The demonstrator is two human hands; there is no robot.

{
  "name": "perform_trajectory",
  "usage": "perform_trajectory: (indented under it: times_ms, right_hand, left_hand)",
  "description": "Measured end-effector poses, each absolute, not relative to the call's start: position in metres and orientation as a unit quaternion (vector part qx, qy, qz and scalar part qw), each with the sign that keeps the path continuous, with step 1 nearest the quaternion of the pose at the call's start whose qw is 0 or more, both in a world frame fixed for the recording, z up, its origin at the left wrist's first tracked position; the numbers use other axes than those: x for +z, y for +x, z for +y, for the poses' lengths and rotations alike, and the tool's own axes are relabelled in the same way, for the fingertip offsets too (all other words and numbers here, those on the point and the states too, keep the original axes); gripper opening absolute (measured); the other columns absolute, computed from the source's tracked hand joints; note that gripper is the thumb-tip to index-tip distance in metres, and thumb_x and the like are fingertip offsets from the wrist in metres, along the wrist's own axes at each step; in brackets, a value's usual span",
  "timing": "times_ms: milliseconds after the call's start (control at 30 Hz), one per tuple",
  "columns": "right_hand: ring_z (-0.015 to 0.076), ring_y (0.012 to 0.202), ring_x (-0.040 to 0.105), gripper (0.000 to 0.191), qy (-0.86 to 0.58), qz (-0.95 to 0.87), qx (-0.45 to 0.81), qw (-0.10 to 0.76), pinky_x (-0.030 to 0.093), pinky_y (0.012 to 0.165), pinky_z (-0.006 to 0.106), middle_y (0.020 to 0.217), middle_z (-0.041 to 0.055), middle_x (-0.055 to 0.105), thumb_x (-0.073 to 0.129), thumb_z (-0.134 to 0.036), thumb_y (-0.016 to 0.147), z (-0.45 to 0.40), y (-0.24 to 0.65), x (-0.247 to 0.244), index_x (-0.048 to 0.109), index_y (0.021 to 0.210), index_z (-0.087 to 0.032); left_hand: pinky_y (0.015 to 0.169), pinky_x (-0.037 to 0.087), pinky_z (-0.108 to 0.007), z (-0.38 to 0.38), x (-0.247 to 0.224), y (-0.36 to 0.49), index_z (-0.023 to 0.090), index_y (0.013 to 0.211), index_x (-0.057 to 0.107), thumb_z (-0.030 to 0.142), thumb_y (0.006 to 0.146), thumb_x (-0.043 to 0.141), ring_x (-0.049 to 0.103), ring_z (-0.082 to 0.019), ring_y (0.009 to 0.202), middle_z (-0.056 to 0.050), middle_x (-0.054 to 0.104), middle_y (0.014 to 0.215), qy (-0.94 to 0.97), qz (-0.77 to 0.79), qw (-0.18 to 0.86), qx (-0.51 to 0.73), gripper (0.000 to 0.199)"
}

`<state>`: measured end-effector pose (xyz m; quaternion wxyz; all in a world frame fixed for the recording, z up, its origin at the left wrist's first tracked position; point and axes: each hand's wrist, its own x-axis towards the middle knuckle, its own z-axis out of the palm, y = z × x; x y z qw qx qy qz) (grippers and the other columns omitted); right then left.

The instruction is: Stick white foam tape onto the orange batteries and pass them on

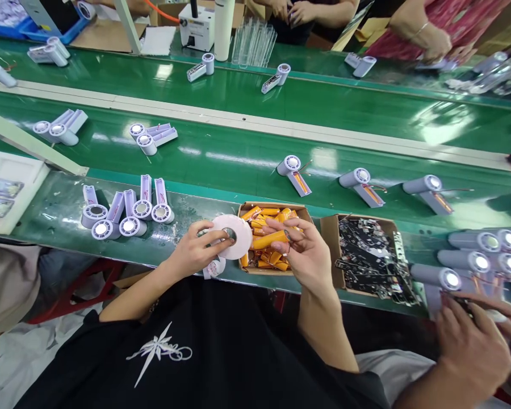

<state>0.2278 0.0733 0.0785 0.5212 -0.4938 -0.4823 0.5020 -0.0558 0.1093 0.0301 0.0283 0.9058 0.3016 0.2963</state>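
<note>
On my feed, an orange battery (267,240) sits pinched in my right hand (309,253), its fingers half curled, above a box (262,271) of more batteries (276,262). My left hand (199,249) has closed fingers around a tape roll (242,233) beside the battery. Purple fans (162,213) stand farther left on the tabletop (62,218).

The black T-shirt (238,346) has short, loose sleeves (344,379). A white star-shaped emblem (156,347) with long, slender points and looping curls marks its front.
</note>
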Motion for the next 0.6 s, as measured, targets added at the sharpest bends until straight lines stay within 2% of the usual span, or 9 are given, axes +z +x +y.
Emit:
perform_trajectory:
  times_ms: [100, 167, 267, 367, 433, 500, 567, 600]
  right_hand:
    - [0.0270, 0.125, 0.074, 0.028, -0.478, -0.505, 0.478, 0.537, 0.063, 0.104, 0.047, 0.141, 0.0103, 0.073, 0.073, -0.040, 0.099, 0.070, 0.233, 0.080, 0.063, 0.123, -0.028]
    - [0.0255, 0.132, 0.069, 0.029, -0.464, -0.529, 0.478, 0.525, 0.060, 0.110, 0.047, 0.147, 0.0079, 0.069, 0.067, -0.037, 0.104, 0.068, 0.238, 0.083, 0.063, 0.132, -0.032]
    - [0.0242, 0.141, 0.063, 0.043, -0.460, -0.577, 0.505, 0.447, 0.057, 0.114, 0.048, 0.154, 0.0059, 0.064, 0.061, -0.033, 0.106, 0.068, 0.243, 0.088, 0.053, 0.148, -0.037]
    - [0.0256, 0.145, 0.058, 0.044, -0.469, -0.651, 0.495, 0.332, 0.050, 0.121, 0.053, 0.155, 0.0077, 0.063, 0.055, -0.031, 0.107, 0.073, 0.241, 0.092, 0.054, 0.152, -0.032]
    - [0.0272, 0.145, 0.058, 0.040, -0.475, -0.693, 0.467, 0.277, 0.044, 0.125, 0.055, 0.151, 0.0090, 0.066, 0.052, -0.030, 0.107, 0.076, 0.237, 0.092, 0.061, 0.146, -0.027]
    - [0.0279, 0.143, 0.060, 0.039, -0.477, -0.713, 0.447, 0.253, 0.043, 0.125, 0.054, 0.147, 0.0094, 0.068, 0.050, -0.032, 0.107, 0.078, 0.233, 0.089, 0.065, 0.142, -0.026]
    - [0.0276, 0.132, 0.067, 0.041, -0.497, -0.708, 0.437, 0.248, 0.052, 0.118, 0.051, 0.138, 0.0094, 0.073, 0.051, -0.036, 0.107, 0.078, 0.231, 0.085, 0.065, 0.143, -0.026]
    - [0.0270, 0.121, 0.072, 0.042, -0.511, -0.697, 0.436, 0.251, 0.058, 0.109, 0.048, 0.128, 0.0091, 0.076, 0.054, -0.039, 0.105, 0.077, 0.231, 0.083, 0.064, 0.144, -0.025]
  left_hand:
    - [0.108, 0.052, -0.042, 0.108, 0.034, -0.058, 0.033, 0.134, 0.071, 0.009, 0.096, 0.070, 0.059, -0.025, 0.125, -0.001, 0.078, 0.124, 0.917, 0.291, 0.021, 0.271, 0.045]
    - [0.109, 0.052, -0.041, 0.108, 0.038, -0.058, 0.032, 0.135, 0.070, 0.010, 0.097, 0.069, 0.061, -0.023, 0.122, -0.001, 0.078, 0.126, 0.928, 0.273, 0.022, 0.254, 0.044]
    - [0.110, 0.052, -0.039, 0.109, 0.046, -0.059, 0.032, 0.133, 0.071, 0.012, 0.098, 0.071, 0.062, -0.022, 0.121, 0.000, 0.077, 0.127, 0.939, 0.238, 0.015, 0.247, 0.041]
    - [0.109, 0.054, -0.035, 0.110, 0.053, -0.057, 0.029, 0.129, 0.073, 0.014, 0.098, 0.072, 0.062, -0.021, 0.122, 0.001, 0.077, 0.127, 0.947, 0.207, -0.020, 0.244, 0.034]
    - [0.108, 0.056, -0.034, 0.110, 0.056, -0.055, 0.029, 0.126, 0.074, 0.017, 0.100, 0.071, 0.063, -0.021, 0.120, 0.002, 0.077, 0.125, 0.952, 0.190, -0.040, 0.235, 0.029]
    - [0.106, 0.057, -0.033, 0.111, 0.058, -0.055, 0.028, 0.126, 0.074, 0.018, 0.101, 0.071, 0.065, -0.019, 0.115, 0.003, 0.078, 0.122, 0.955, 0.182, -0.040, 0.230, 0.027]
    - [0.103, 0.059, -0.034, 0.111, 0.060, -0.055, 0.027, 0.128, 0.073, 0.017, 0.101, 0.070, 0.066, -0.018, 0.107, 0.002, 0.078, 0.117, 0.952, 0.186, -0.039, 0.239, 0.029]
    - [0.102, 0.059, -0.034, 0.111, 0.060, -0.055, 0.027, 0.129, 0.073, 0.016, 0.101, 0.070, 0.066, -0.018, 0.104, 0.002, 0.078, 0.116, 0.949, 0.191, -0.043, 0.246, 0.030]
